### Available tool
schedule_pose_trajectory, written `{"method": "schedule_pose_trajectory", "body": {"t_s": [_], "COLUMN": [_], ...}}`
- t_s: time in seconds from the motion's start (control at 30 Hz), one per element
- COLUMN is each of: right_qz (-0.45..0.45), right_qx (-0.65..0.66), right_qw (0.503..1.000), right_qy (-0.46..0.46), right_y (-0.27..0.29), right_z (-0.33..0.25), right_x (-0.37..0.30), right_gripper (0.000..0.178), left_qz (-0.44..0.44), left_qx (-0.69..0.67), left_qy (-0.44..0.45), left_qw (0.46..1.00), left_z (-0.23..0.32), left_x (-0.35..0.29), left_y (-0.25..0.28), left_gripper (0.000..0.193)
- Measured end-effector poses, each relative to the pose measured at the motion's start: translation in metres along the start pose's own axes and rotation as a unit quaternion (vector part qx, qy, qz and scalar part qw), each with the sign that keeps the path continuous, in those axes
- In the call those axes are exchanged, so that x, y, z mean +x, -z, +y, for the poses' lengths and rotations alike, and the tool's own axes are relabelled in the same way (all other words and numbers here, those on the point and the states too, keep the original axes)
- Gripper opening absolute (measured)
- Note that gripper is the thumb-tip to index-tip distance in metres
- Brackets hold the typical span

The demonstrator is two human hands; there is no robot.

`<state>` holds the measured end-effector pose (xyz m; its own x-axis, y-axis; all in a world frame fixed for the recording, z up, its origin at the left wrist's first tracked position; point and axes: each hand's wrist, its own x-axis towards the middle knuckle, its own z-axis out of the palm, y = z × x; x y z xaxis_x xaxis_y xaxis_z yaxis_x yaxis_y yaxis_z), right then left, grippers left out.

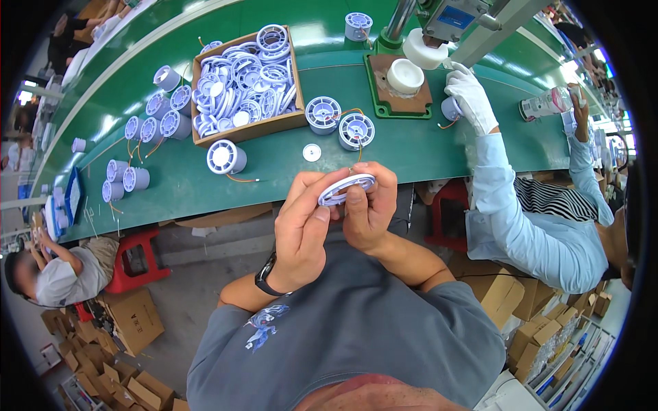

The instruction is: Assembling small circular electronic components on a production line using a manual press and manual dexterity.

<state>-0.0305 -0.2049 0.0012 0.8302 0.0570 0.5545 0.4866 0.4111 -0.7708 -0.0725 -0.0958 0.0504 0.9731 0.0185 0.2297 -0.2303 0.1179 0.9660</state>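
Both my hands are raised just off the table's near edge, closed around one pale lavender plastic ring cover (347, 186) with openings in it. My left hand (299, 222) pinches its left side between thumb and fingers. On the right side, my right hand (371, 205) grips the cover, thumb on its near face. The cover is tilted and seen nearly edge-on; fingers hide parts of it. Just beyond my hands stands a round lavender housing (356, 130) with a spoked top and a thin orange wire. Another such housing (323, 114) is beside it, and a small white disc (312, 152) lies to their left.
A cardboard box (250, 131) heaped with ring covers sits on the green table (274, 164). Several wired housings (175, 123) stand to its left. At right is a press with a white round fixture (405, 75); a co-worker's gloved hand (469, 96) is beside it.
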Motion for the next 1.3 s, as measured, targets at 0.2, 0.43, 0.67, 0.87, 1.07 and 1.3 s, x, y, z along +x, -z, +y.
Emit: {"method": "schedule_pose_trajectory", "body": {"t_s": [0.2, 0.43, 0.67, 0.87, 1.07, 1.3], "right_qz": [0.015, -0.041, -0.025, -0.137, -0.142, -0.094], "right_qx": [0.014, -0.307, -0.173, -0.346, -0.361, -0.321], "right_qw": [1.000, 0.945, 0.983, 0.928, 0.917, 0.924], "right_qy": [-0.005, 0.109, -0.047, -0.020, 0.091, 0.184], "right_y": [-0.003, 0.014, 0.002, -0.003, 0.005, 0.008], "right_z": [0.004, 0.011, 0.013, -0.011, 0.002, 0.021], "right_x": [0.002, -0.001, -0.003, 0.030, 0.033, 0.023], "right_gripper": [0.027, 0.024, 0.014, 0.010, 0.014, 0.020], "left_qz": [0.002, 0.023, 0.043, 0.054, -0.002, 0.012], "left_qx": [0.008, 0.117, 0.200, 0.315, 0.190, 0.099], "left_qy": [-0.002, -0.013, -0.051, -0.111, -0.032, 0.014], "left_qw": [1.000, 0.993, 0.977, 0.941, 0.981, 0.995], "left_z": [0.003, -0.006, -0.016, -0.016, -0.028, -0.026], "left_x": [0.004, 0.010, 0.013, 0.020, 0.030, 0.025], "left_y": [0.001, 0.012, 0.027, 0.023, 0.026, 0.015], "left_gripper": [0.040, 0.034, 0.025, 0.021, 0.021, 0.021]}}
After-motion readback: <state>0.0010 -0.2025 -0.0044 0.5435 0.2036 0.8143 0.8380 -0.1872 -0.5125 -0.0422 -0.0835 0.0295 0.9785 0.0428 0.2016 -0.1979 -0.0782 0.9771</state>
